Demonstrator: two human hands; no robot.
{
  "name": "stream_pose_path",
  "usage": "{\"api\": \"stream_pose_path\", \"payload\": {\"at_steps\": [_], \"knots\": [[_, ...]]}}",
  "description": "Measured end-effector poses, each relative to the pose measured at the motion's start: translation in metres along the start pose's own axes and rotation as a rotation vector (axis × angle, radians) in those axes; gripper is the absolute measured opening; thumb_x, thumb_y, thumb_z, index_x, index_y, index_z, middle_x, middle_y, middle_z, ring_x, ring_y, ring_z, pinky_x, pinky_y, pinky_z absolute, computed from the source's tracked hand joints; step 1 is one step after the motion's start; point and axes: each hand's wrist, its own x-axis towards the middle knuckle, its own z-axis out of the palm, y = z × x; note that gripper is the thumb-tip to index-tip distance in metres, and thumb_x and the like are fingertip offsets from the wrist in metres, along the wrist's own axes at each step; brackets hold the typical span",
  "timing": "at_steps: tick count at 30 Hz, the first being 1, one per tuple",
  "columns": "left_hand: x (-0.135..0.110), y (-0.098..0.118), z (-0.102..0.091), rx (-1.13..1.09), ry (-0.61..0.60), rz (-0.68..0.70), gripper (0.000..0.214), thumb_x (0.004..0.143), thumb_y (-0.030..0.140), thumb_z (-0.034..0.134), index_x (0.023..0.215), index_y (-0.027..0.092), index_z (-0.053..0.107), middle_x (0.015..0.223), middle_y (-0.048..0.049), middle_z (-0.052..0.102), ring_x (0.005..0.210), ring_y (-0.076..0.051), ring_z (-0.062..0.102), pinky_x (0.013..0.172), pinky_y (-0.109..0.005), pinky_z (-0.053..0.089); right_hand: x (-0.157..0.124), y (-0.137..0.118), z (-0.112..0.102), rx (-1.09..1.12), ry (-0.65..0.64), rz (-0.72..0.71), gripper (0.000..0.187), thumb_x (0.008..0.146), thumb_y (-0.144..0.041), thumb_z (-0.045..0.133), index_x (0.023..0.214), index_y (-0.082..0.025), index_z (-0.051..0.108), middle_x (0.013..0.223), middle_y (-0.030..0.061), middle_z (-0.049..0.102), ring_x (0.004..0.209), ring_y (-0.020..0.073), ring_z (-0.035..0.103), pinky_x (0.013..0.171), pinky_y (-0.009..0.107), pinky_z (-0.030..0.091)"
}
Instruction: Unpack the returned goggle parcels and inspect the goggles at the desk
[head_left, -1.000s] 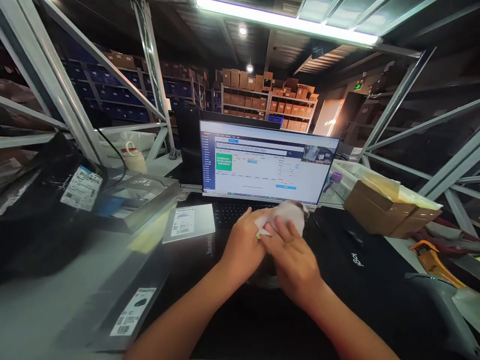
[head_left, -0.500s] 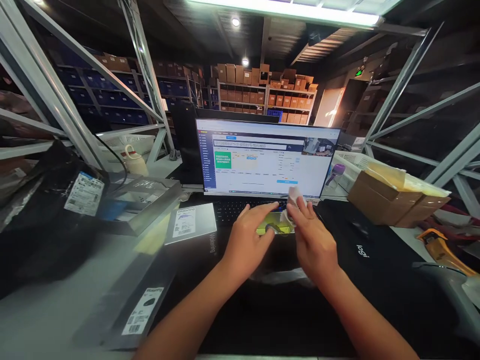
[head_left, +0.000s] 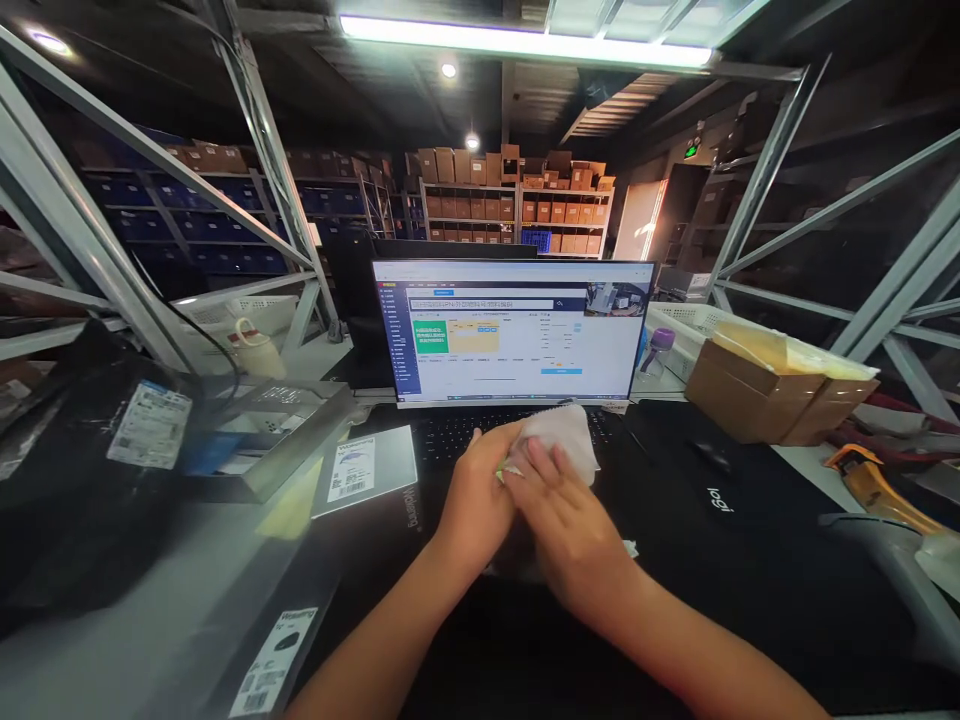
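Note:
My left hand [head_left: 480,500] and my right hand [head_left: 559,520] meet over the front of a laptop keyboard [head_left: 450,435]. Together they hold a white sheet or wrapper [head_left: 562,440] folded over a small yellow-green item [head_left: 506,470], of which only an edge shows. My right fingers press flat on the white sheet from above. My left fingers curl round the bundle from the left. The laptop screen [head_left: 514,330] stands just behind, lit with a form page.
A black Logi desk mat [head_left: 720,500] lies to the right, beside an open brown cardboard box [head_left: 772,400] and an orange tool [head_left: 870,485]. At left are grey labelled packets [head_left: 360,470], a metal tray [head_left: 285,430] and a black bag [head_left: 75,470]. Metal shelving frames stand all around.
Half a second ago my hands were apart with the yellow-green item lying bare on the laptop. Now they have closed together again, the white sheet covering it. My view tilted slightly.

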Motion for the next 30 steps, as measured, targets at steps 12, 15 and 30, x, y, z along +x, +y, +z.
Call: {"api": "stream_pose_path", "payload": {"at_steps": [12, 15, 30], "knots": [[-0.008, 0.01, 0.001, -0.139, 0.123, -0.06, 0.053, 0.078, 0.006, 0.055, 0.125, 0.028, 0.065, 0.125, -0.001, 0.068, 0.121, -0.021, 0.062, 0.114, -0.042, 0.042, -0.006, 0.099, -0.047, 0.214, 0.06, 0.902, 0.027, 0.093, -0.03, 0.053, 0.108, -0.02, 0.073, 0.094, 0.0079, 0.077, 0.079, 0.0246, 0.073, 0.066, 0.034, 0.057], [-0.008, 0.01, -0.002, -0.174, 0.146, -0.043, 0.054, 0.078, 0.007, 0.056, 0.126, 0.029, 0.064, 0.127, -0.0007, 0.067, 0.123, -0.02, 0.06, 0.11, -0.036, 0.046, -0.004, 0.103, -0.044, 0.721, 0.142, 1.152, 0.03, 0.08, -0.04, 0.07, 0.102, -0.018, 0.069, 0.081, 0.0067, 0.076, 0.06, 0.0205, 0.067, 0.053, 0.03, 0.052], [-0.006, 0.014, 0.007, -0.515, 0.154, -0.222, 0.05, 0.082, 0.023, 0.07, 0.131, 0.024, 0.063, 0.133, -0.0061, 0.065, 0.124, -0.025, 0.061, 0.107, -0.034, 0.049, 0.008, 0.023, -0.017, 1.55, -0.146, 0.702, 0.05, 0.082, -0.03, 0.076, 0.131, -0.031, 0.065, 0.12, 0.0034, 0.071, 0.114, 0.0232, 0.063, 0.107, 0.039, 0.041]]}}
